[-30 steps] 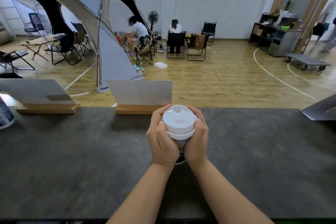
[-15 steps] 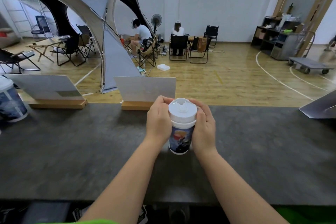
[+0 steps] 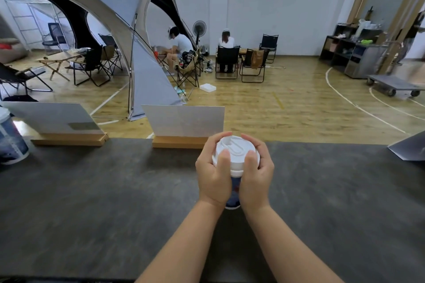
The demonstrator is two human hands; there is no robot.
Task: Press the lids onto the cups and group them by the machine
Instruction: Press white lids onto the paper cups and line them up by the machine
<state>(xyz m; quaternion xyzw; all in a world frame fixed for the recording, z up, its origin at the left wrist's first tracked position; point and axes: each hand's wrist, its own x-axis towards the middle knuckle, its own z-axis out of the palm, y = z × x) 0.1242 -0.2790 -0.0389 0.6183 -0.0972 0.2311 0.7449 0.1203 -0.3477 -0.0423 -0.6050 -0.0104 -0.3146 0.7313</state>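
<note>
Head view, cup: a printed paper cup [image 3: 232,200] stands on the dark counter [image 3: 92,190] near its middle, just in front of a wooden-based sign stand [image 3: 184,122]; only a strip of its wall shows between the hands
Head view, lid: a white lid [image 3: 235,149] sits on the cup's rim; whether it is fully seated I cannot tell
Head view, left hand: the left hand [image 3: 213,174] is wrapped round the cup and lid, thumb on the lid's edge
Head view, right hand: the right hand [image 3: 256,174] grasps the other side likewise
Head view, second cup: another lidded cup [image 3: 10,138] stands at the counter's far left, well apart
Handling: probably light and thin-walled; squeezing the wall could buckle it; better to bear down evenly on the lid's rim, then carry it by the upper wall
</note>
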